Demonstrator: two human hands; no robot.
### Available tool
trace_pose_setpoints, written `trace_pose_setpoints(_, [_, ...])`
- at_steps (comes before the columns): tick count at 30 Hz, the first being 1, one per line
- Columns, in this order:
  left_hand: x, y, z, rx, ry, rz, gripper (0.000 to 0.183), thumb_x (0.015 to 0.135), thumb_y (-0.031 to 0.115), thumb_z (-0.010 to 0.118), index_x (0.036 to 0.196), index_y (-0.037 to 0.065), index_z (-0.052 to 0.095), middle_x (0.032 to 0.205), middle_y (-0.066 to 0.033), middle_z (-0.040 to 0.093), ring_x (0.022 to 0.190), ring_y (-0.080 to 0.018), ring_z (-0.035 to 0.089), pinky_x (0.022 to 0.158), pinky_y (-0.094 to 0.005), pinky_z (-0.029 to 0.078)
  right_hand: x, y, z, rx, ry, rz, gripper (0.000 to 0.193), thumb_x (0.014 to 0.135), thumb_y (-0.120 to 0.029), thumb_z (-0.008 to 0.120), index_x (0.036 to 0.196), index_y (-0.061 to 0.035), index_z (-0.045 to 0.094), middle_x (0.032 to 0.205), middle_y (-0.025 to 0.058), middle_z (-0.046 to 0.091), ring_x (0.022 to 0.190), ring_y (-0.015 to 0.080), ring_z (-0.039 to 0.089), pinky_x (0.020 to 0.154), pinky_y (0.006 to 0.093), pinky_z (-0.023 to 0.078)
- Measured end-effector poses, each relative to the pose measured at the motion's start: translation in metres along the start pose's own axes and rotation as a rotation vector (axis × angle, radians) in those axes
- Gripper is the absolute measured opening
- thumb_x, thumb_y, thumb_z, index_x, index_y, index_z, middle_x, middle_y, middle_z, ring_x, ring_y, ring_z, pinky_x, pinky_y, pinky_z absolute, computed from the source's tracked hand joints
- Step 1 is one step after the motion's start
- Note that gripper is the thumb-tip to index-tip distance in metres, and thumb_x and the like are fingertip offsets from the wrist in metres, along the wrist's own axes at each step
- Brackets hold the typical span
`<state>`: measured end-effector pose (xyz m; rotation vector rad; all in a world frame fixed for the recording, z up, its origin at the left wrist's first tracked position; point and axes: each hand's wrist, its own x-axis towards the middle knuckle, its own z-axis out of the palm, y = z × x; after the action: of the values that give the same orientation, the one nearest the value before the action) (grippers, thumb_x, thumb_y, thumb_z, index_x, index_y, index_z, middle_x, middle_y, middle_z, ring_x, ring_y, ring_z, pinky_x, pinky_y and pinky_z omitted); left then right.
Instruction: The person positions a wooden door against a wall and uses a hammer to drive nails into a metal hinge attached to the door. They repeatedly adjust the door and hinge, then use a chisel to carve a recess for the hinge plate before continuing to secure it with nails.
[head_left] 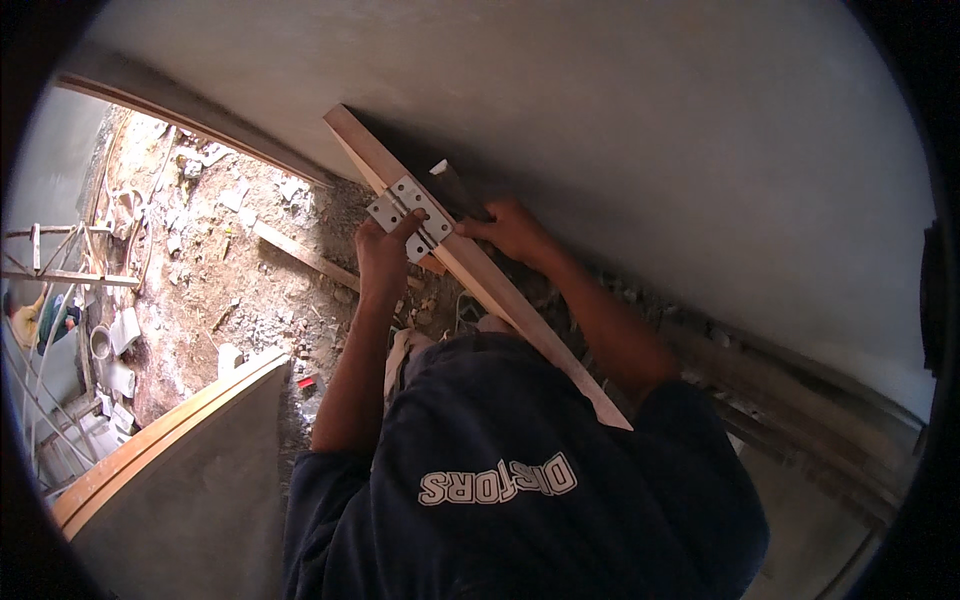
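A long wooden bar (500,297) runs slantwise in front of my body, its near end by my right upper arm. On its upper part lies a silvery metal butt hinge (434,210) with screw holes, one leaf on the wood and the other jutting past its left edge. My left hand (385,255) grips the hinge, thumb pressed on its middle. My right hand (515,235) is closed beside the bar, a finger at the hinge's right edge. From it sticks out a dark, flat tool (458,188) with a pale end; its kind is unclear.
A grey plastered wall (700,120) rises ahead and to the right. At the left, a doorway with a wooden frame (170,435) opens onto rubble-strewn ground (200,320). A loose plank (305,255) lies there, and metal scaffolding (70,275) stands at the far left near another person.
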<state>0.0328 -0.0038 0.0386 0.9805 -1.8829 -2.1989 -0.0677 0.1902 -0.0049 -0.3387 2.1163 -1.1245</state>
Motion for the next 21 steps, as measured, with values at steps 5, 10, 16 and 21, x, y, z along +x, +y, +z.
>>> trace_pose_setpoints(5, [0.009,-0.020,-0.008,-0.028,0.005,-0.002,0.026,0.090,0.015,0.074,0.105,-0.006,0.069,0.095,-0.0138,0.075,0.081,-0.0178,0.072,0.074,-0.0313,0.055,-0.005,-0.003,0.000,-0.002,0.003,0.009,0.057,0.084,-0.049,0.082,0.072,0.0020,0.059,0.063,0.0055,0.055,0.059,0.0123,0.053,0.052,0.0355,0.042])
trace_pose_setpoints(10, [0.007,-0.016,-0.007,-0.059,-0.004,-0.031,0.027,0.090,0.014,0.076,0.108,-0.005,0.067,0.095,-0.0138,0.074,0.076,-0.0190,0.071,0.068,-0.0316,0.057,-0.008,-0.006,-0.002,-0.012,0.006,0.022,0.059,0.084,-0.052,0.081,0.067,-0.0017,0.055,0.059,0.0029,0.051,0.056,0.0114,0.052,0.049,0.0347,0.042])
trace_pose_setpoints(16, [0.004,-0.009,-0.005,-0.057,-0.003,-0.048,0.024,0.091,0.014,0.076,0.106,-0.003,0.068,0.094,-0.0123,0.074,0.077,-0.0183,0.071,0.069,-0.0315,0.056,-0.001,0.015,0.005,-0.024,0.036,-0.024,0.060,0.085,-0.051,0.081,0.066,-0.0020,0.052,0.059,0.0020,0.049,0.057,0.0109,0.053,0.050,0.0356,0.044])
trace_pose_setpoints(21, [0.001,-0.002,-0.003,-0.001,0.002,-0.017,0.023,0.090,0.014,0.076,0.103,-0.003,0.069,0.095,-0.0128,0.074,0.078,-0.0185,0.070,0.070,-0.0330,0.055,-0.001,0.014,0.009,-0.011,0.025,-0.006,0.060,0.085,-0.051,0.081,0.068,-0.0007,0.054,0.061,0.0033,0.051,0.058,0.0109,0.054,0.051,0.0354,0.045])
